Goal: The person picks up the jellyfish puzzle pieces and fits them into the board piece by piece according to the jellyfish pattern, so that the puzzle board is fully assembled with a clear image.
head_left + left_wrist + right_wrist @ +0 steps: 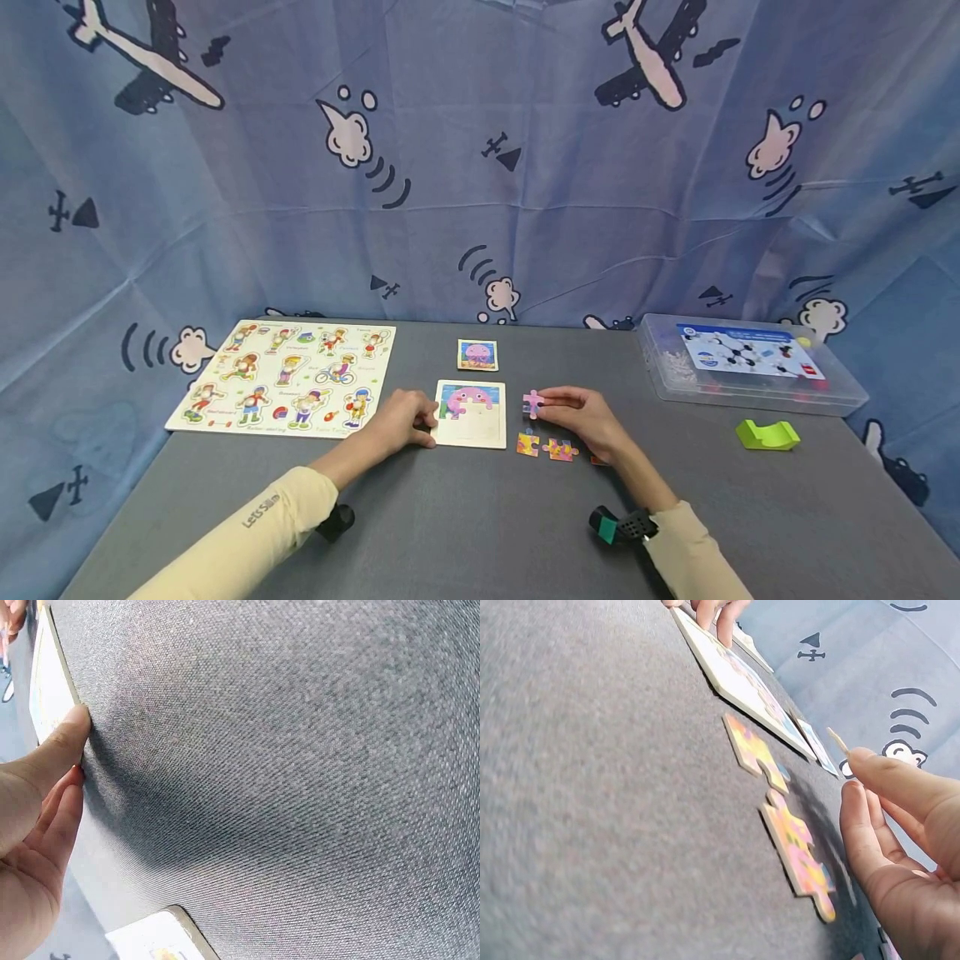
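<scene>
My right hand (585,418) pinches a pink jigsaw piece (533,403) between thumb and fingertips, raised over the table to the right of the puzzle board (470,432). In the right wrist view the piece (838,740) shows edge-on. The fingers of my left hand (401,421) are curled at the board's left edge, and in the left wrist view the thumb (66,735) holds that edge. Part of a pink octopus picture fills the board's upper half; its lower half is bare. Yellow and pink loose pieces (561,450) lie below my right hand, one partly hidden by the wrist.
Behind the board lies a small picture card (477,355) with a pink octopus. A large board of sports figures (288,379) lies at the left. At the right are a clear plastic case (750,364) and a lime-green block (768,435). A blue patterned curtain (450,167) hangs behind.
</scene>
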Tool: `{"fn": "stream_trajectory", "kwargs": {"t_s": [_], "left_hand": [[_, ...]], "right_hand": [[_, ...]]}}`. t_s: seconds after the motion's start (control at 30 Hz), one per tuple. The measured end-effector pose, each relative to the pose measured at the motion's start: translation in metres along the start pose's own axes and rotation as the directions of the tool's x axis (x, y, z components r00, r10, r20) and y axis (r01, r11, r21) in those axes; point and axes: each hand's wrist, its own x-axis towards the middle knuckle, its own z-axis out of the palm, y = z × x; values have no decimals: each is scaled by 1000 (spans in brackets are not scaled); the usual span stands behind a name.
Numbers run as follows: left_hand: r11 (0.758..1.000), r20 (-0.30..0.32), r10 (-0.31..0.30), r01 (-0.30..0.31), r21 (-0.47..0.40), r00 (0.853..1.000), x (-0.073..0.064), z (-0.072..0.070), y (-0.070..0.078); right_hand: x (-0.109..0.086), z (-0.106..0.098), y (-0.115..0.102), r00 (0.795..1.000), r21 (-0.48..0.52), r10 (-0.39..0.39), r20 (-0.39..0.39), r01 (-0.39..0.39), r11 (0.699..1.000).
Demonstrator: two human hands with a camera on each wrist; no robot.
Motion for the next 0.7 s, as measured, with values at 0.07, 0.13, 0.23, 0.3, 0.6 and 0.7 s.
{"fn": "stream_trajectory", "kwargs": {"t_s": [0.07,0.13,0.23,0.3,0.6,0.7], "left_hand": [[1000,0,-3,3,1,1000,0,0,0],[1000,3,-8,8,2,1000,0,0,0],[1000,3,-16,16,7,1000,0,0,1],[1000,5,-20,20,6,1000,0,0,1],[1000,3,-16,16,7,1000,0,0,1],[1000,3,-17,17,6,1000,-1,0,1]], "right_hand": [[0,2,-1,1000,8,5,0,-5,1000],[1,3,-1,1000,8,10,0,-11,1000],[2,6,-2,1000,0,15,2,-15,1000],[3,7,-2,1000,-2,13,0,-13,1000],[7,19,-6,1000,27,10,18,-11,1000],[9,22,-8,999,52,4,37,-5,999]]}}
